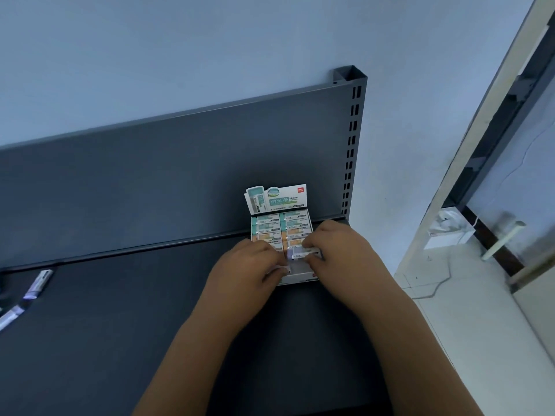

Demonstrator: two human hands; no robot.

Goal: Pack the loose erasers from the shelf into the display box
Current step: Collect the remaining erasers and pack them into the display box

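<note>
A white display box (300, 279) with an upright printed header card (276, 198) stands on the dark grey shelf (120, 340), near its back right. Two columns of green and orange sleeved erasers (268, 228) fill its far part. My right hand (336, 250) pinches a purple-sleeved eraser (301, 253) over the near right of the box. My left hand (246, 265) has curled fingers on another eraser (283, 269) at the near left of the box. Several loose purple-sleeved erasers (39, 283) lie in a line at the shelf's far left.
A dark back panel (180, 175) rises behind the box, with a slotted upright post (351, 139) at its right end. Beyond the shelf's right edge lies pale tiled floor (450, 295) and a door frame (486, 115).
</note>
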